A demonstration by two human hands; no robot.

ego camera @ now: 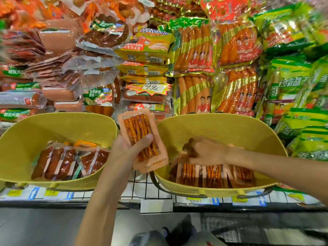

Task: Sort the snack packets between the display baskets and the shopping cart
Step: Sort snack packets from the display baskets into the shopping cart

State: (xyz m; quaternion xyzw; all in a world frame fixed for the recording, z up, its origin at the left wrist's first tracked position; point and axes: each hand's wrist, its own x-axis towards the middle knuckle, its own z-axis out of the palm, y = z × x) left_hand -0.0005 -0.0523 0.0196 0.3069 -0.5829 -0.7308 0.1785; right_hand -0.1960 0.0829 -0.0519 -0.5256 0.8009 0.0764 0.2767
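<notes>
The shopping cart (257, 229) shows as dark wire at the bottom right, in front of the shelf (159, 194). Two yellow baskets sit along the shelf's front edge. The left basket (58, 119) holds dark red-brown packets (58, 162) lying side by side. The right basket (221, 121) holds stick snack packets (214, 174) in a row against its near wall.

Over the gap between the baskets, the left hand (127, 150) grips a small stack of pink-edged stick packets (140, 134), thumb across the front and fingers behind. The right hand (205, 151) reaches into the right basket with its fingers bent down onto the packets there. It is blurred, so a grip cannot be told.

Behind the baskets hang sausage packs (193, 48), green packs (291, 82) to the right, and a star-shaped price tag (150, 87).
</notes>
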